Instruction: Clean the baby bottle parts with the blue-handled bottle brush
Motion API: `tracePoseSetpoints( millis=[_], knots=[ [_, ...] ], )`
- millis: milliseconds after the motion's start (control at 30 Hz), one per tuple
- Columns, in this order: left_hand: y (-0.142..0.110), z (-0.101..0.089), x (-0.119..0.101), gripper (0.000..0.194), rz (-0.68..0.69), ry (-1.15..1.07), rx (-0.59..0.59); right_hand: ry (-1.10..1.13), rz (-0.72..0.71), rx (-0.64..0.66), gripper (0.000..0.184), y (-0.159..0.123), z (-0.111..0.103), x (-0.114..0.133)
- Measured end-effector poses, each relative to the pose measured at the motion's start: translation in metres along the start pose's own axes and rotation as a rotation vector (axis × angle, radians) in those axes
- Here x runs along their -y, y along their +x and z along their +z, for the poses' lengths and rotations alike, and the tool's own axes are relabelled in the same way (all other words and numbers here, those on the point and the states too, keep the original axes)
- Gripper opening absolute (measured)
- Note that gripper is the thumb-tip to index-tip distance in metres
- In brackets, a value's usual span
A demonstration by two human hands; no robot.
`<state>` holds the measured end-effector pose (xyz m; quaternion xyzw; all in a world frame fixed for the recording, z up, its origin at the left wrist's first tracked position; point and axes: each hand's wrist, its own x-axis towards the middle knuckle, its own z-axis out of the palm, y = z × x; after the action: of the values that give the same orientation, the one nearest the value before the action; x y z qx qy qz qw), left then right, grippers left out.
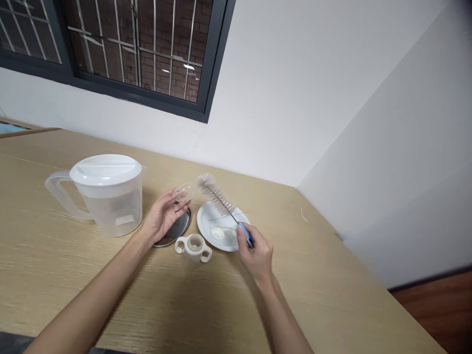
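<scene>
My left hand [165,211] is closed on a small clear dome-shaped cap [184,192], held above a round metal tray [177,231]. In my right hand [256,250] is a bottle brush [219,199] with pale bristles and a blue handle, its head tilted up to the left, apart from the cap. Beneath the brush lies a white plate [206,231] carrying a small white ring-like part [217,233] and a thin wire-like piece. A two-handled baby bottle [193,248] stands uncapped on the table between my hands.
A translucent pitcher [114,206] with a white lid stands left of my left hand. The wooden table [320,285] meets a white wall [265,98] behind, below a barred window. A short pale string [303,215] lies at the right.
</scene>
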<state>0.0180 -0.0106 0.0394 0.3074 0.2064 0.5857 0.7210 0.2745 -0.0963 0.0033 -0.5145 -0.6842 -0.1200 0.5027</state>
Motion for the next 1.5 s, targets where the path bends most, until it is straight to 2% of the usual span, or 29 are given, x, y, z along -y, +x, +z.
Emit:
tracePoseSetpoints(
  millis=[100, 200, 333, 433, 667, 900, 1100, 1333, 1500],
  knots=[
    [0.000, 0.000, -0.002, 0.028, -0.017, 0.016, 0.014, 0.009, -0.006, -0.011, 0.018, -0.001, 0.000, 0.000],
    [-0.001, -0.001, 0.000, 0.039, 0.018, 0.111, -0.029, 0.009, -0.015, -0.028, 0.017, -0.001, 0.000, 0.000],
    [0.000, -0.005, 0.007, 0.064, 0.185, 0.368, -0.058, 0.001, -0.009, -0.035, 0.016, 0.000, -0.001, -0.001],
    [0.002, -0.008, 0.012, 0.069, 0.304, 0.510, -0.062, -0.002, -0.015, -0.019, 0.017, 0.000, -0.001, 0.000],
    [0.004, -0.006, 0.015, 0.071, 0.407, 0.575, -0.092, 0.008, -0.018, 0.071, 0.020, 0.001, 0.002, 0.001],
    [0.002, -0.003, 0.016, 0.066, 0.443, 0.620, -0.102, -0.042, 0.030, 0.008, 0.020, 0.003, 0.000, 0.000],
    [0.000, -0.002, 0.018, 0.065, 0.482, 0.655, -0.116, 0.005, -0.013, 0.084, 0.019, 0.002, 0.001, 0.001],
    [-0.009, 0.004, 0.012, 0.057, 0.513, 0.745, -0.098, -0.044, 0.044, 0.017, 0.021, 0.002, 0.001, -0.001],
    [-0.013, 0.006, 0.012, 0.048, 0.492, 0.763, -0.108, -0.011, 0.006, 0.081, 0.022, 0.001, 0.002, 0.000]
  ],
)
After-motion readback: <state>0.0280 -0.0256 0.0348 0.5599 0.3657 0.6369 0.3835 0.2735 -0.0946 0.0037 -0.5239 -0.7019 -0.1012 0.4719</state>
